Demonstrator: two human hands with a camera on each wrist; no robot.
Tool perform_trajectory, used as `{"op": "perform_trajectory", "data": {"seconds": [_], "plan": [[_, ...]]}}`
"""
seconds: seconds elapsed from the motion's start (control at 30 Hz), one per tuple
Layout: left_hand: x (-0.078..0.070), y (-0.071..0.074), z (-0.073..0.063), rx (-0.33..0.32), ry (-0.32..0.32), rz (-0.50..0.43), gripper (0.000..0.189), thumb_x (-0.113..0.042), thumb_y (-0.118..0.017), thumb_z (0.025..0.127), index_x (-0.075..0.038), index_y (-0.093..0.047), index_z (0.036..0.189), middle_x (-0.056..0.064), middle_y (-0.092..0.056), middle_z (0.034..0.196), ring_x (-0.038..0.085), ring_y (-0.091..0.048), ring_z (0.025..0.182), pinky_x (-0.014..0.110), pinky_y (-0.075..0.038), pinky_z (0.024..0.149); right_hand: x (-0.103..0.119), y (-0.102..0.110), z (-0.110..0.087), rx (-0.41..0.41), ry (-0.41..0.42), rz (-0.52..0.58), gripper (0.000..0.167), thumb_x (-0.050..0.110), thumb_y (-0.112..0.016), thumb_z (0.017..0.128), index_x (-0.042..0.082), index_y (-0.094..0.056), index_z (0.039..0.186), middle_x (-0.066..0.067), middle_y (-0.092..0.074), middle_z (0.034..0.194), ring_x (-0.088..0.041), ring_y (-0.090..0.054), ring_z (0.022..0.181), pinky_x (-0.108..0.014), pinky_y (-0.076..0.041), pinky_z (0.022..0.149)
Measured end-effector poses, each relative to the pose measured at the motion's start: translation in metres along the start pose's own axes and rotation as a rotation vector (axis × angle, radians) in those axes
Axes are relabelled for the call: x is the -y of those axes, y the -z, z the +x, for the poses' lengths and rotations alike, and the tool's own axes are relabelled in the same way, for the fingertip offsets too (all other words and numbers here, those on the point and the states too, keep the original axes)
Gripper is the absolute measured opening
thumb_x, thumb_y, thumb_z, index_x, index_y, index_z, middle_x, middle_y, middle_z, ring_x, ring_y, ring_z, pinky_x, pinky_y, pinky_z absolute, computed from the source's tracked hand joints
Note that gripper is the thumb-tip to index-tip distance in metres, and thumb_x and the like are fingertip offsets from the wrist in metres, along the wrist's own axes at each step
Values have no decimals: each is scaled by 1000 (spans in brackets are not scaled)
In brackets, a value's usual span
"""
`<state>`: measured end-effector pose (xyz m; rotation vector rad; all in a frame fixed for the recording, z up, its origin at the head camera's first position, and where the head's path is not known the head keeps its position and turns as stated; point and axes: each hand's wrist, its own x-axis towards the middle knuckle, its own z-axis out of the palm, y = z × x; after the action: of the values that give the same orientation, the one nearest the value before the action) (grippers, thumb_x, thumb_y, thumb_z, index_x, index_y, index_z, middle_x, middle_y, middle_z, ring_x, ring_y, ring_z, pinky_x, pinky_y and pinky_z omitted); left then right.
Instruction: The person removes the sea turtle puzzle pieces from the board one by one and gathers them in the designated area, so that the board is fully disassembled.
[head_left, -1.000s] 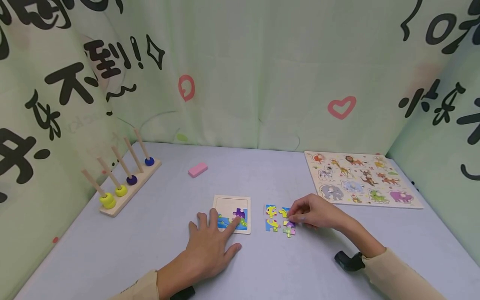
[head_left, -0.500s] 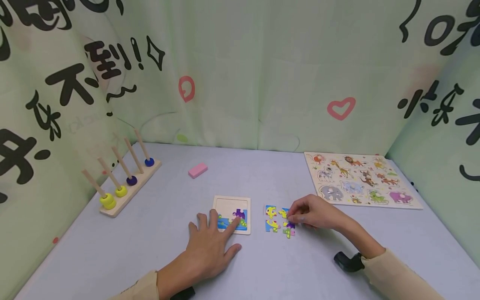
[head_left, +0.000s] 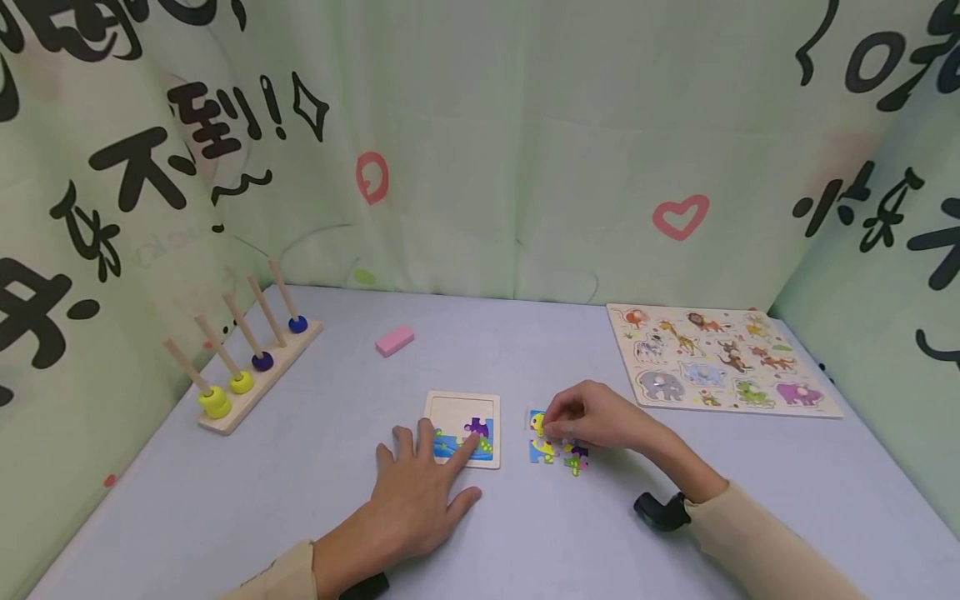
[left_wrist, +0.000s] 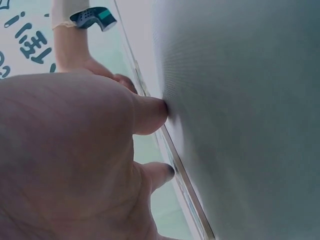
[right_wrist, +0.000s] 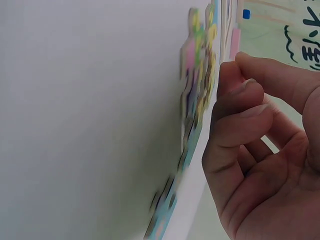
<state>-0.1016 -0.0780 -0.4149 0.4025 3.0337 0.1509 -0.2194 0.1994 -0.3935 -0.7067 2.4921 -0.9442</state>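
In the head view, my left hand lies with spread fingers at the lower left of a small square puzzle tray; its index fingertip rests on the fitted pieces, blue, green and purple. Just right of the tray are several loose jigsaw pieces. Over their upper part is my right hand, fingers curled and partly hiding them. In the right wrist view, that hand's thumb and fingertips come together beside the pieces, and no piece shows between them.
At the left stands a peg board with yellow and blue rings. A pink block lies behind the tray. An animal puzzle board lies at the right rear. Printed curtains enclose the table.
My right hand stayed over the right-hand loose pieces, then shifted left toward the upper-left one. The left hand and the tray have stayed in place.
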Motion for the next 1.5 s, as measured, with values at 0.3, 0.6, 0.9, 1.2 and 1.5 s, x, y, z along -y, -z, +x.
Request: {"op": "perform_trajectory", "data": {"seconds": [0.3, 0.6, 0.9, 1.2, 1.5], "plan": [[1, 1, -1, 60, 5, -8, 65, -65, -54, 101, -44, -41, 161, 32, -37, 159, 60, -39, 140, 76, -39, 110, 24, -17, 31, 17, 20, -12, 6, 17, -76, 98, 13, -80, 96, 2, -72, 83, -13, -58, 71, -25, -49, 66], [2, 3, -2, 109, 14, -35, 63, -65, -53, 102, -48, -38, 162, 34, -31, 165, 64, -33, 146, 77, -35, 114, 40, -29, 54, 22, 38, -33, 7, 18, -76, 97, 16, -80, 92, 5, -71, 82, -11, -56, 75, -25, -46, 68], [2, 1, -2, 92, 4, -21, 61, -64, -51, 103, -48, -39, 161, 33, -32, 164, 63, -34, 145, 76, -35, 114, 42, -33, 60, 11, 15, -61, 8, 15, -78, 95, 14, -80, 88, 4, -69, 76, -11, -53, 71, -25, -45, 65], [2, 2, -2, 86, 4, -15, 60, -64, -52, 103, -48, -41, 160, 34, -34, 164, 63, -35, 145, 76, -36, 113, 44, -35, 62, 19, -11, -52, 8, 15, -78, 95, 12, -80, 88, 3, -69, 76, -11, -53, 69, -25, -44, 63], [2, 3, -2, 84, 9, 3, 60, -65, -52, 103, -48, -41, 160, 33, -35, 162, 61, -36, 143, 75, -38, 111, 46, -36, 61, 17, -39, -25, 8, 13, -78, 95, 11, -79, 87, 2, -67, 74, -11, -53, 66, -25, -45, 62]]}}
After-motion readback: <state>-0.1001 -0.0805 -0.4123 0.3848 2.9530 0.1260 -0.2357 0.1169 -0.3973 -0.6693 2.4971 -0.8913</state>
